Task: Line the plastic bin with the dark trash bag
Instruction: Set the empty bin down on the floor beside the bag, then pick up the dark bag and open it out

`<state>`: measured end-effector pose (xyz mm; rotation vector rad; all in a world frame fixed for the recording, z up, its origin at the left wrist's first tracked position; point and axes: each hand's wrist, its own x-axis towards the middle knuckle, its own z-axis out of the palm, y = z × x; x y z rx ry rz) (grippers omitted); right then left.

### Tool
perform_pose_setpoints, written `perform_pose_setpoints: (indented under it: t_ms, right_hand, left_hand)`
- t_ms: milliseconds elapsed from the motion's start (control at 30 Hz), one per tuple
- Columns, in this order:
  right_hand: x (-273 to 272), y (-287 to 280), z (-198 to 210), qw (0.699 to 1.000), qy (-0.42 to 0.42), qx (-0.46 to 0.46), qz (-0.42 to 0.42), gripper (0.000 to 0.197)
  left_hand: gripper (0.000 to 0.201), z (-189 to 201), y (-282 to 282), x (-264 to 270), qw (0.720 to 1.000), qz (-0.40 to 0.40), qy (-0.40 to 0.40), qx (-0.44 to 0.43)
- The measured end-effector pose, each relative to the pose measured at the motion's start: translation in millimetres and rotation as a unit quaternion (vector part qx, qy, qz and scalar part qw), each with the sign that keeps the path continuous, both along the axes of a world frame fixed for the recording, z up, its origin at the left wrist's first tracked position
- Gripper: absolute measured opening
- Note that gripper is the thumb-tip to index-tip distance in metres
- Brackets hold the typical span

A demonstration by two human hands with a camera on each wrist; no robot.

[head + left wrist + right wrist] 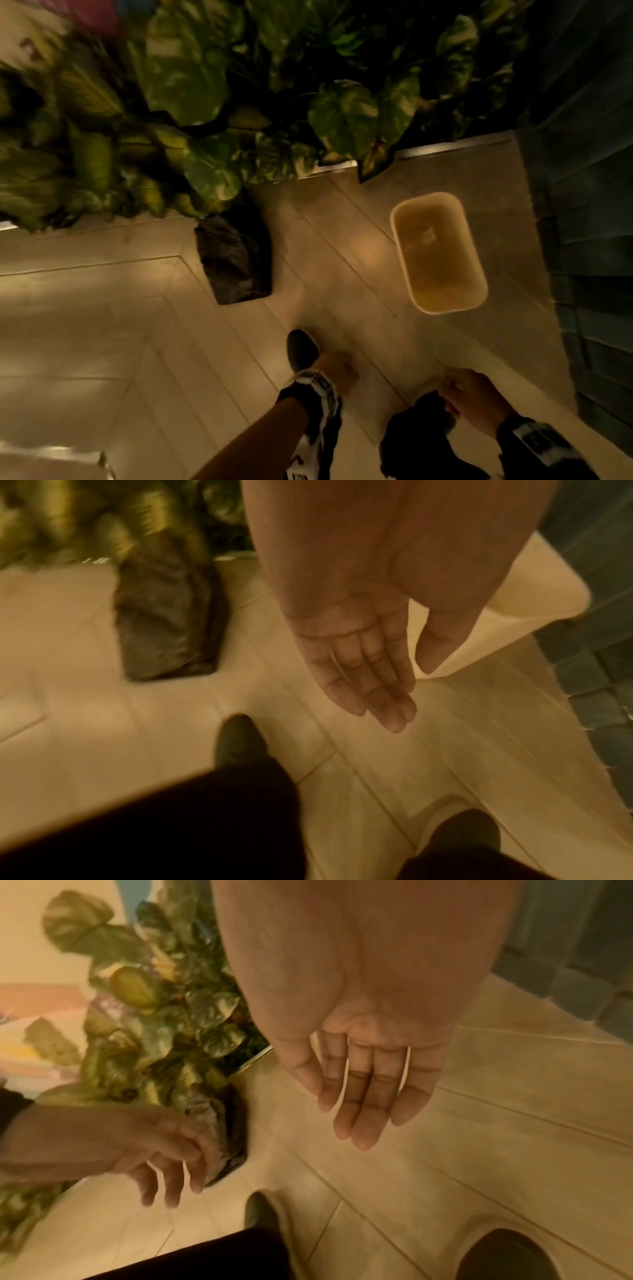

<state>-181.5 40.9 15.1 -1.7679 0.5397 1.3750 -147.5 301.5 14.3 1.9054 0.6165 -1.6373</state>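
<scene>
A cream plastic bin stands unlined on the tiled floor near the dark wall; the left wrist view shows its side. A crumpled dark trash bag lies on the floor to its left, at the foot of the plants, seen too in the wrist views. My left hand hangs low with straight fingers and holds nothing. My right hand is likewise flat and bare. Both hands are well short of bag and bin.
Large-leaved plants fill the back and left. A dark tiled wall runs along the right, close to the bin. My dark shoe stands on the pale floor tiles between bag and bin.
</scene>
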Motion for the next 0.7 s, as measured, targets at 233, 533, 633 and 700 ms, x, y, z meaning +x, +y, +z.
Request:
perform_pose_setpoints:
  t_ms: [233, 533, 633, 700]
  right_hand:
    - [7, 83, 9, 0.996, 0.028, -0.039, 0.076, 0.020]
    - [23, 198, -25, 0.970, 0.031, -0.105, 0.218, 0.024]
    - [53, 237, -27, 0.977, -0.042, -0.082, 0.193, 0.026]
    - [67, 249, -36, 0.976, -0.045, -0.058, 0.205, 0.022]
  left_hand:
    - [0.013, -15, 100, -21, 0.999, 0.048, 0.012, -0.016]
    - [0.020, -71, 257, 35, 0.979, 0.197, -0.049, -0.013]
    - [0.017, -99, 299, 77, 0.970, 0.230, -0.075, -0.012]
    - [0.018, -120, 318, 98, 0.979, 0.157, -0.127, 0.021]
